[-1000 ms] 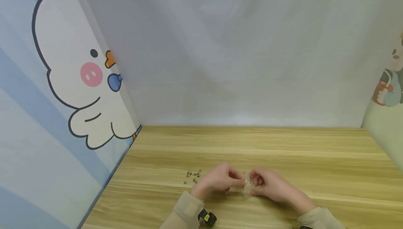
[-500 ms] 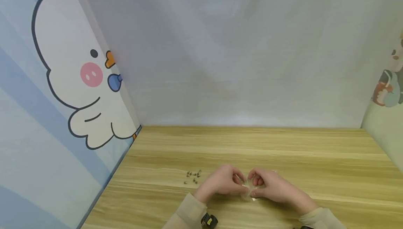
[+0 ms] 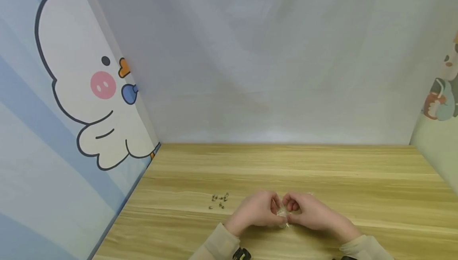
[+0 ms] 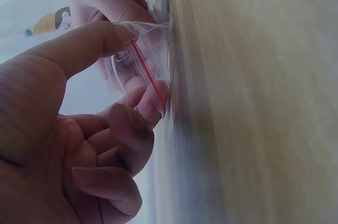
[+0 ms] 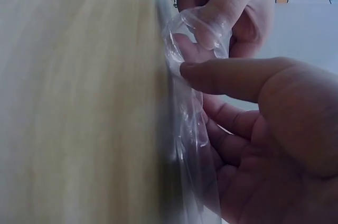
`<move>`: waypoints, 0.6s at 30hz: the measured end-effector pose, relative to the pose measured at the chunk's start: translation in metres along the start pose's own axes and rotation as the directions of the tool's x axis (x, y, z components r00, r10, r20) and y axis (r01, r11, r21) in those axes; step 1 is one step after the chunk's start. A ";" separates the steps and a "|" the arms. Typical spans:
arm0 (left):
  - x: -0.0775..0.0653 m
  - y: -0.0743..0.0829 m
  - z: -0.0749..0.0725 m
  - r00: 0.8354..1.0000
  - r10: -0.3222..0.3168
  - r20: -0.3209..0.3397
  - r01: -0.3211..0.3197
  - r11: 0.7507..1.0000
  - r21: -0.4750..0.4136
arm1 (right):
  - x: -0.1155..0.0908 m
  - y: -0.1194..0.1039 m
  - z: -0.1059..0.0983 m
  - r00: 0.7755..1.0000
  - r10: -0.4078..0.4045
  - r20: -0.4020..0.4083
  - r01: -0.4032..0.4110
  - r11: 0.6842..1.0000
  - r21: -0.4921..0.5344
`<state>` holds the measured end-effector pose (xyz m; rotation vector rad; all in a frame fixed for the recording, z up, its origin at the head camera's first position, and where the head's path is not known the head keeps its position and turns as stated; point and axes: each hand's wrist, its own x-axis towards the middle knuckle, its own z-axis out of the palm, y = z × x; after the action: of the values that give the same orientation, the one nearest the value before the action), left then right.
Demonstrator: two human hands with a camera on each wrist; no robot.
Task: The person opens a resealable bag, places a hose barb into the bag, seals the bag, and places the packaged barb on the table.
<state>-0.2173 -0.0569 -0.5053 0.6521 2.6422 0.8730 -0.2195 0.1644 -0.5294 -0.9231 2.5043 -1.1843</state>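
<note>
A clear zip-lock bag with a red strip along its mouth is between my two hands, low over the wooden table. My left hand holds the bag at its mouth, its thumb and a fingertip apart with the film between them. In the left wrist view the red strip crosses the gap between them. My right hand pinches the bag's other side; in the right wrist view its thumb presses the crumpled film, which trails along the fingers. The inside of the bag is too small to make out.
Several small metal screw-like pieces lie scattered on the wooden table, left of my left hand. A bit of clear film shows behind the right hand. A pale curtain and a cartoon-printed wall bound the table.
My left hand has shifted right and slightly toward me, its thumb now close to the right thumb at the bag. The right hand stays almost in place; the small pieces have not moved.
</note>
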 end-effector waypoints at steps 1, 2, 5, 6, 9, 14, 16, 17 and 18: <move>0.000 0.000 0.000 1.000 -0.002 -0.001 0.002 1.000 0.002 | 0.000 0.000 0.000 1.000 -0.003 0.000 0.003 1.000 0.004; 0.000 0.000 0.000 1.000 -0.006 -0.001 0.006 1.000 0.003 | 0.000 -0.001 0.000 1.000 -0.004 0.000 0.004 1.000 0.009; 0.000 -0.001 -0.001 1.000 -0.005 0.004 0.005 1.000 -0.005 | 0.001 -0.001 0.000 1.000 -0.001 0.000 0.001 1.000 0.019; 0.000 -0.001 -0.002 1.000 -0.001 0.008 0.001 1.000 -0.015 | 0.001 -0.001 0.000 1.000 0.001 -0.001 -0.001 1.000 0.018; 0.001 -0.004 -0.005 0.999 0.010 0.030 -0.007 0.997 -0.079 | 0.002 0.000 0.001 1.000 0.010 -0.009 -0.010 1.000 0.018; 0.000 -0.008 -0.013 0.997 0.038 0.070 -0.024 0.981 -0.190 | 0.002 0.001 0.002 1.000 0.006 -0.025 -0.005 1.000 0.031; 0.000 -0.009 -0.017 0.996 0.046 0.077 -0.030 0.979 -0.200 | 0.002 0.002 0.002 1.000 -0.002 -0.028 0.002 0.999 0.033; -0.001 -0.010 -0.019 0.996 0.044 0.081 -0.027 0.979 -0.203 | 0.002 0.002 0.002 1.000 -0.001 -0.030 0.002 0.999 0.035; -0.001 -0.010 -0.021 0.996 0.042 0.085 -0.024 0.978 -0.206 | 0.001 0.002 0.002 1.000 0.000 -0.030 0.001 0.999 0.037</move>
<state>-0.2280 -0.0749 -0.4953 0.6665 2.4282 1.0822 -0.2209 0.1636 -0.5323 -0.9040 2.4959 -1.2496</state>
